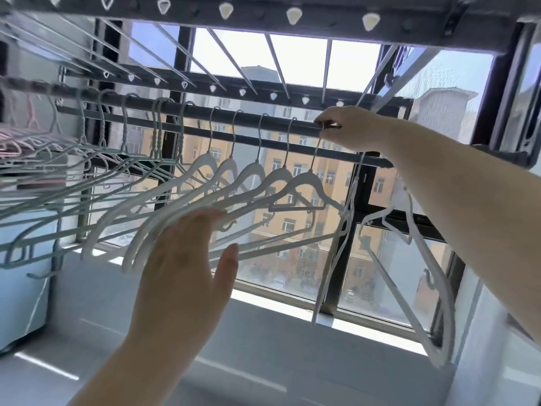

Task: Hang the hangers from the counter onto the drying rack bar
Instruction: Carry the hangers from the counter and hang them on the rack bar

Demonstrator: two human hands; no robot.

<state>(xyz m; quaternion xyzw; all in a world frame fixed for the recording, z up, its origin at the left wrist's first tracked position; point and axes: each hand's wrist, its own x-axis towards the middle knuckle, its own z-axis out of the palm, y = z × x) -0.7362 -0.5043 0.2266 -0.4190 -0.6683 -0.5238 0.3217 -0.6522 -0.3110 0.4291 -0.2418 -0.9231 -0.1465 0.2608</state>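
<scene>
A dark drying rack bar (251,120) runs across the window. Several white hangers (251,171) hang from it in a row, with pale green and pink hangers (58,159) crowded at the left. My right hand (351,127) is up at the bar and pinches the hook of the rightmost white hanger (307,178) where it sits on the bar. My left hand (187,259) is raised below the row, fingers straight, touching the lower arms of the white hangers. Two more white hangers (418,253) dangle at the right, below my right forearm.
The white counter (263,332) lies below, along the window sill. More rack rails with white clips (225,10) cross overhead. A dark window frame post (345,230) stands behind the hangers. A pale appliance (20,288) sits at the left.
</scene>
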